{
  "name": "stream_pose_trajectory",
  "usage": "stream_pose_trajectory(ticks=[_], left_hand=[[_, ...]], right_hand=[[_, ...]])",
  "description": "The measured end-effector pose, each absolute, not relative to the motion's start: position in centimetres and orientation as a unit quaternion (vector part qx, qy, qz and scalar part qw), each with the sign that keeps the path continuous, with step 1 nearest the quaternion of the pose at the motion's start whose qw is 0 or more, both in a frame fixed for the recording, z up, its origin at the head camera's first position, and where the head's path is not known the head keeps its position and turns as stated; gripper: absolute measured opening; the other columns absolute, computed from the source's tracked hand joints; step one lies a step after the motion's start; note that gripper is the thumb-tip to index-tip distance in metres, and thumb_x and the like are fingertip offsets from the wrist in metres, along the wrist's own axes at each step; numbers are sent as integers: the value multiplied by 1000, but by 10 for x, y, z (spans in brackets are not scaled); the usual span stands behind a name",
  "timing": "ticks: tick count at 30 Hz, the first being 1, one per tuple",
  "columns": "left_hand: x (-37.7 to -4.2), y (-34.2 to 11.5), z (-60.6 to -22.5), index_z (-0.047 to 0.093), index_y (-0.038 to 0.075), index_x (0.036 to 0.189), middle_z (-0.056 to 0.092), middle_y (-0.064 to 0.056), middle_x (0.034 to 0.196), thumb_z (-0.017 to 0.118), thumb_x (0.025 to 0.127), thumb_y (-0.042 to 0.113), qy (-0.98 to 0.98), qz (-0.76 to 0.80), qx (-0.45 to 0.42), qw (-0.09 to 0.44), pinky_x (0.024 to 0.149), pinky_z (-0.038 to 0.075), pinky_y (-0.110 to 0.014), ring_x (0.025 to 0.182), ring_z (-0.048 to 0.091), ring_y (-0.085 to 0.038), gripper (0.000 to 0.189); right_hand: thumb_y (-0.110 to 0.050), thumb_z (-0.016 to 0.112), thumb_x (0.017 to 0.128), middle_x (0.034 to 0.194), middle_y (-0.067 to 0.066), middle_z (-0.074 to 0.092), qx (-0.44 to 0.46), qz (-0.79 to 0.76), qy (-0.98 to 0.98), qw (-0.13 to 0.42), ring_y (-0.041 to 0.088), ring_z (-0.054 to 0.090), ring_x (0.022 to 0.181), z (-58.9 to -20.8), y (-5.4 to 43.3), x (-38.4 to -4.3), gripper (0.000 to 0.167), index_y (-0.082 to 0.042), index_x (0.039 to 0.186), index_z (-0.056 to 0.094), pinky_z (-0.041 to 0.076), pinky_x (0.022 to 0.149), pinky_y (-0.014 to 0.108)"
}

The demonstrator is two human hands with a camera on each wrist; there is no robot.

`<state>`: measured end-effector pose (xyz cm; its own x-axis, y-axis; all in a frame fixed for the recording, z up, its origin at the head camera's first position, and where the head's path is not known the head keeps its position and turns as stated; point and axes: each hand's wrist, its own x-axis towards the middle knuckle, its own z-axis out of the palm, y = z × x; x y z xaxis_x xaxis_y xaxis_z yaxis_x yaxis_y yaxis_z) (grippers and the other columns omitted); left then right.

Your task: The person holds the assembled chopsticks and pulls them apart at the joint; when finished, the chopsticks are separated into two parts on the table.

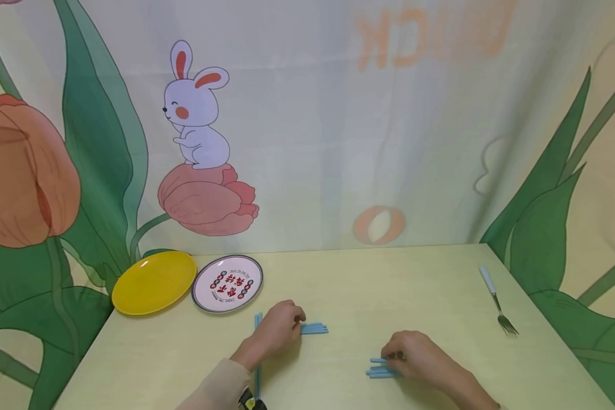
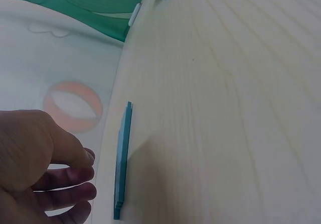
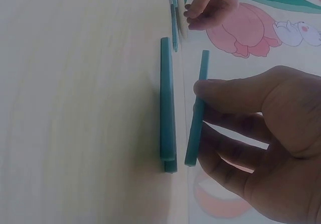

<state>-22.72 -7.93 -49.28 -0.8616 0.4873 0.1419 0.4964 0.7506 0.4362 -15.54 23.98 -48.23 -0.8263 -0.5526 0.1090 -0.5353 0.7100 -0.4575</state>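
Observation:
My left hand point(image 1: 281, 327) hovers beside a small bundle of short blue sticks point(image 1: 315, 328) on the table. In the left wrist view its fingers point(image 2: 65, 196) are loosely bent with nothing between them, apart from the sticks point(image 2: 123, 158). My right hand point(image 1: 422, 361) pinches one blue stick point(image 3: 197, 116) between thumb and fingers, just off the tabletop. Below it lie more blue sticks point(image 1: 382, 373), side by side; the hand partly hides them in the head view. Two blue sticks point(image 1: 258, 322) stretch lengthwise under the left wrist, which covers part of them.
A yellow plate point(image 1: 154, 283) and a white patterned plate point(image 1: 228, 283) sit at the table's back left. On the right lies a fork point(image 1: 499, 302) with a pale handle. Behind the table point(image 1: 348, 285) hangs a printed curtain point(image 1: 307, 142).

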Motion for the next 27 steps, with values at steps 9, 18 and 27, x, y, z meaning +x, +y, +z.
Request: stream_pose_trajectory(ticks=[9,18,27], left_hand=[[-214,-91,-488,74,5,94,62,-1,84,67,83,5,-938,-238,-252,28,72,49,-27,78,55,-12,13],[-197,-100,-485,73,3,92,64,-3,83,69,80,2,-930,-247,-268,52,70,49,-26,77,57,-13,13],[-179,-114,-484,72,3,94,61,-2,83,71,81,3,-936,-250,-244,45,66,46,-27,74,54,-12,14]], right_hand=[[-12,77,81,84,-13,67,-284,-241,928,28,-2,57,75,-482,241,-154,9,-16,90,77,49,65,20],[-11,76,81,85,-12,68,-280,-239,929,37,-1,59,76,-483,243,-154,9,-16,89,77,50,66,20],[-11,76,80,85,-14,67,-274,-241,930,50,-1,59,77,-487,244,-156,10,-16,89,77,50,66,20]])
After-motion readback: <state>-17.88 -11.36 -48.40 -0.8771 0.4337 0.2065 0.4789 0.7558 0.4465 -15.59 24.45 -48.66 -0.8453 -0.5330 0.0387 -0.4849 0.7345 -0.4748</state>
